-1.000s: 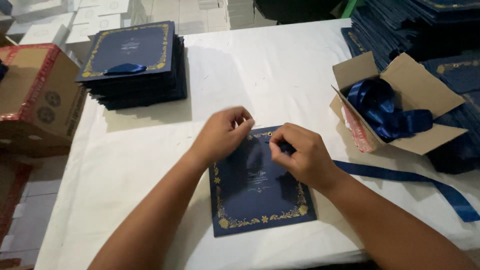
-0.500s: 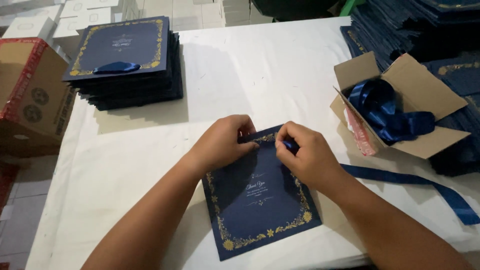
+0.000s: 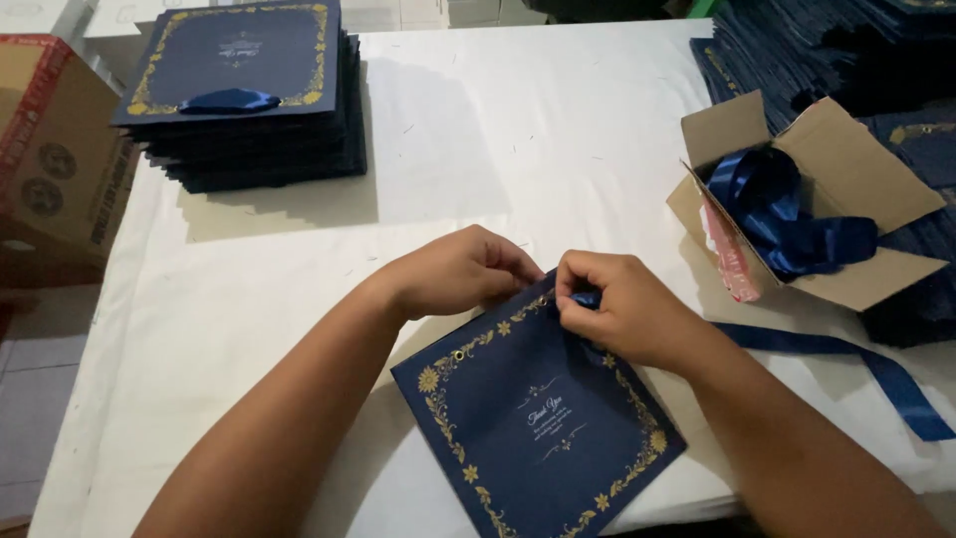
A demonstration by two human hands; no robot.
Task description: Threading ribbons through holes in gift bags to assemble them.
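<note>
A flat navy card (image 3: 543, 418) with gold filigree border lies at the white table's (image 3: 498, 130) near edge; it looks light, stiff and smooth, best held by its rim. The left hand (image 3: 453, 271) curls over its top corner; the right hand (image 3: 622, 309) pinches satin blue ribbon (image 3: 836, 349), soft and slippery, trailing right of the card.

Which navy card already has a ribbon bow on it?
The card topping the stack at far left; the card under the hands has no bow yet.
</note>
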